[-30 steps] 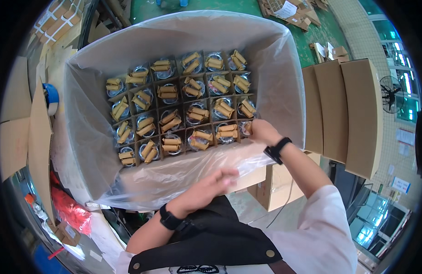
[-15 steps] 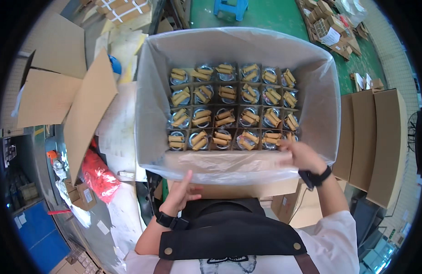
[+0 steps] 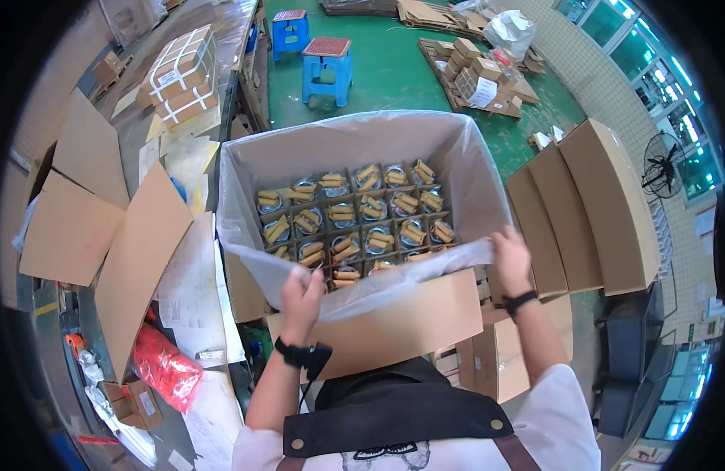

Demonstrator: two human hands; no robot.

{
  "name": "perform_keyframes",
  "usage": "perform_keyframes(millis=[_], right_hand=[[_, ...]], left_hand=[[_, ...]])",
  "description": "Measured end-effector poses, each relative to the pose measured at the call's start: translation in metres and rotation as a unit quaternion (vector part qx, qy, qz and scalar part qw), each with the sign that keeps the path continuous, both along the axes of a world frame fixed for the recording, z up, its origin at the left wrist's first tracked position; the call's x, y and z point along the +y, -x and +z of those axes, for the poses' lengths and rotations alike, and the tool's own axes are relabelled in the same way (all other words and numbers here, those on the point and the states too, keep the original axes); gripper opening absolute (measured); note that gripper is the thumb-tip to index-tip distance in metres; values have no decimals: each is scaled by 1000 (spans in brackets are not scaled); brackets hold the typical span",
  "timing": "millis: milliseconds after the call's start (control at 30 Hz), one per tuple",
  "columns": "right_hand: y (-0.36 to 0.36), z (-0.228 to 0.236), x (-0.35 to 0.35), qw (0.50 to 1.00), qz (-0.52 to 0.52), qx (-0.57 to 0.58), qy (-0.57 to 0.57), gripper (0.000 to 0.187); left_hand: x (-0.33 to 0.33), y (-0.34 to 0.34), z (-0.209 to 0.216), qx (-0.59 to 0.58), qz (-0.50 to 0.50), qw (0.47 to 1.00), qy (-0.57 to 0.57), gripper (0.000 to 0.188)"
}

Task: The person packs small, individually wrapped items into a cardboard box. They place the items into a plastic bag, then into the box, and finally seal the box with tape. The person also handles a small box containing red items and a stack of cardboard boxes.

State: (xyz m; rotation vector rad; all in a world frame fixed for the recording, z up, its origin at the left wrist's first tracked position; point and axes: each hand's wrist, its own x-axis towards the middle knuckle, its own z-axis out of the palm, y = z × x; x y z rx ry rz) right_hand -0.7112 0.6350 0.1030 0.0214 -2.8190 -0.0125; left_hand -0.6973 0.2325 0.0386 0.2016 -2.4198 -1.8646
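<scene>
A large cardboard box stands in front of me, lined with a clear plastic bag [image 3: 362, 297]. Inside, cardboard dividers split it into many cells, each with a round, shiny wrapped item [image 3: 378, 238] topped by tan rolled pieces [image 3: 344, 212]. At the near left, my left hand [image 3: 301, 302] is closed on the bag's edge, and my right hand [image 3: 512, 257] pinches that edge at the near right corner. Between them the plastic is pulled up and hides part of the nearest row. The box's near flap [image 3: 394, 330] hangs outward below.
An open carton [image 3: 72, 228] and a red plastic bag [image 3: 162, 361] are on the left bench. Tall cardboard sheets [image 3: 614, 204] stand at right, beside a fan [image 3: 667, 165]. Blue stools [image 3: 327, 74] and a pallet of small boxes [image 3: 480, 78] stand on the green floor beyond.
Both hands have taken hold of the bag's near edge and lifted it away from the box wall. My right hand has left the near right cell. The view has tilted up and shifted.
</scene>
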Motion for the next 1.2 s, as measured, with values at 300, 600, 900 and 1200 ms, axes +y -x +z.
perform_keyframes(millis=[300, 600, 900, 1200], right_hand=[[120, -76, -19, 947, -32, -29, 318, 12], [10, -19, -11, 889, 18, -74, 451, 49], [38, -17, 86, 638, -164, -249, 710, 21], [65, -10, 0, 738, -71, -305, 598, 28]], left_hand=[[-78, 152, -130, -92, 242, 926, -274, 31], [-80, 139, -185, -223, -4, 911, 346, 83], [164, 38, -68, 73, -385, 920, 7, 28], [206, 80, -89, 120, -472, 857, 169, 49]])
